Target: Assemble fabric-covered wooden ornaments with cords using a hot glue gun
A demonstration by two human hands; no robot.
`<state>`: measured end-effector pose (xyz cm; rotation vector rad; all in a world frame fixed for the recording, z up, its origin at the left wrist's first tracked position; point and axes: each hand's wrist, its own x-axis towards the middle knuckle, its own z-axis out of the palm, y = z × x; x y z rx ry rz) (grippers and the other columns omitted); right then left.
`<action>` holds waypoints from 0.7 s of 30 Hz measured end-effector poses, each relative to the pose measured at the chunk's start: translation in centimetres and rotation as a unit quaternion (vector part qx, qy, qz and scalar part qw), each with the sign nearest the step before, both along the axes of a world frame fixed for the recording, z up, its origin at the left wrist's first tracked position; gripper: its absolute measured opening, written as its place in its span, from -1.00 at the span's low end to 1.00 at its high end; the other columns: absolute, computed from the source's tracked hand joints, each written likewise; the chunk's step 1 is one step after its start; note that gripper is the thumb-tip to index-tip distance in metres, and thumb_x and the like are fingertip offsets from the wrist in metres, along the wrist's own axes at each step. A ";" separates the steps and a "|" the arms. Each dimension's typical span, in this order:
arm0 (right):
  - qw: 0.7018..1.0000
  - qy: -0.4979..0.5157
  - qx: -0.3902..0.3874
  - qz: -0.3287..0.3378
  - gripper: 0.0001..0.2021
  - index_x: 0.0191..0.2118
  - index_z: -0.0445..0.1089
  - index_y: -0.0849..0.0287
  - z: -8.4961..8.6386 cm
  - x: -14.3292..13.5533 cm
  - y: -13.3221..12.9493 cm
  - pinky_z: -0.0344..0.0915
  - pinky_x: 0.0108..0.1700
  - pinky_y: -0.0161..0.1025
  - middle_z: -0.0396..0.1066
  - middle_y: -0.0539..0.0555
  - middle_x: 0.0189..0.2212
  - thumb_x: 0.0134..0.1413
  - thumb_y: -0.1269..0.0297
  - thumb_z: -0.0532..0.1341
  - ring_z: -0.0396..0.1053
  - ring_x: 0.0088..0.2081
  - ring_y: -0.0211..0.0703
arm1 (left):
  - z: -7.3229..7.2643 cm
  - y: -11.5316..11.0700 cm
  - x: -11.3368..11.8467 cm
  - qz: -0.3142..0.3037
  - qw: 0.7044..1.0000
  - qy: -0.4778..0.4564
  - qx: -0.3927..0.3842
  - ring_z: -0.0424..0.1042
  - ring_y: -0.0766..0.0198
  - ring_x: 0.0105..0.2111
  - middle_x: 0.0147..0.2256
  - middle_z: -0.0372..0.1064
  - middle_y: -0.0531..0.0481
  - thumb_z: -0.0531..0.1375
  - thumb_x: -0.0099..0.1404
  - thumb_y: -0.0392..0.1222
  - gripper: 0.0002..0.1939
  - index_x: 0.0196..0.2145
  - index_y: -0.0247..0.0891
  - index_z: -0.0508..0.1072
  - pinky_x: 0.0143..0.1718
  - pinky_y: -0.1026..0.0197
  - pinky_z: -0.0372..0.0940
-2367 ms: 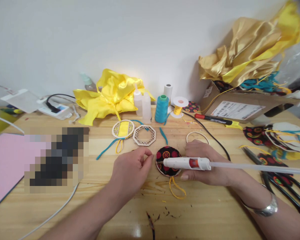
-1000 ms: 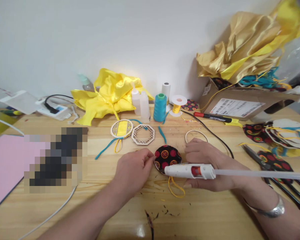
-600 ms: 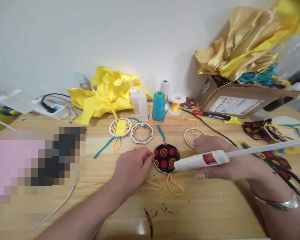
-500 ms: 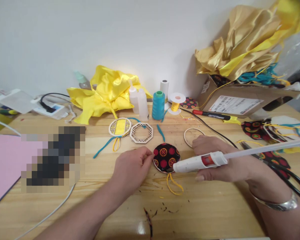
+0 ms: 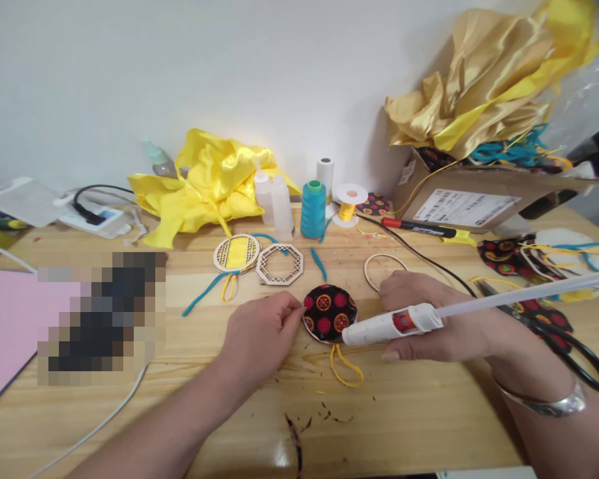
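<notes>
A round disc covered in black fabric with red and orange patterns [image 5: 331, 311] lies on the wooden table, a yellow cord loop [image 5: 347, 368] at its lower edge. My left hand [image 5: 267, 326] pinches the disc's left rim between thumb and fingertips. In my right hand [image 5: 429, 313] is a white glue gun [image 5: 384, 324] with a long clear glue stick [image 5: 524, 293] in its back. The gun's nozzle is at the disc's lower right edge. Behind that hand lies a thin wooden ring [image 5: 374, 269], partly covered by the fingers.
Lattice pieces [image 5: 280, 265], a teal thread spool [image 5: 313, 209], bottles [image 5: 282, 209] and yellow cloth [image 5: 204, 189] stand or lie behind. At right are a cardboard box [image 5: 469, 199], scissors [image 5: 579, 359] and a marker [image 5: 419, 228]. A pink mat [image 5: 24, 319] lies left.
The whole view has shifted slightly, moving everything a little to the left in the picture. Both hands keep nearly the same position relative to the disc.
</notes>
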<state>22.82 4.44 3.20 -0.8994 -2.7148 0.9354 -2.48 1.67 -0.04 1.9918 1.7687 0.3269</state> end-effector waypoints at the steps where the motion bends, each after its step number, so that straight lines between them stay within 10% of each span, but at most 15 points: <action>1: 1.000 -0.003 -0.003 0.000 -0.58 -0.63 0.09 0.17 0.1 0.0 0.0 0.03 -0.38 -0.25 0.07 -0.08 -0.62 0.06 0.04 0.21 0.02 -0.48 -0.28 | 0.0 0.0 0.0 -0.001 1.000 -0.001 -0.001 0.44 0.20 -0.42 -0.46 0.52 0.05 0.04 0.28 -0.09 -0.76 -0.39 -0.13 0.49 -0.42 0.22 0.15; 21: 0.998 0.065 0.001 -0.004 -0.59 -0.65 0.15 0.19 -0.3 0.6 0.3 -0.01 -0.44 -0.29 0.08 -0.09 -0.67 0.03 0.06 0.24 0.01 -0.55 -0.31 | -0.1 0.0 0.0 0.001 1.000 0.001 -0.006 0.44 0.19 -0.41 -0.46 0.52 0.06 0.04 0.28 -0.08 -0.75 -0.38 -0.13 0.49 -0.41 0.22 0.14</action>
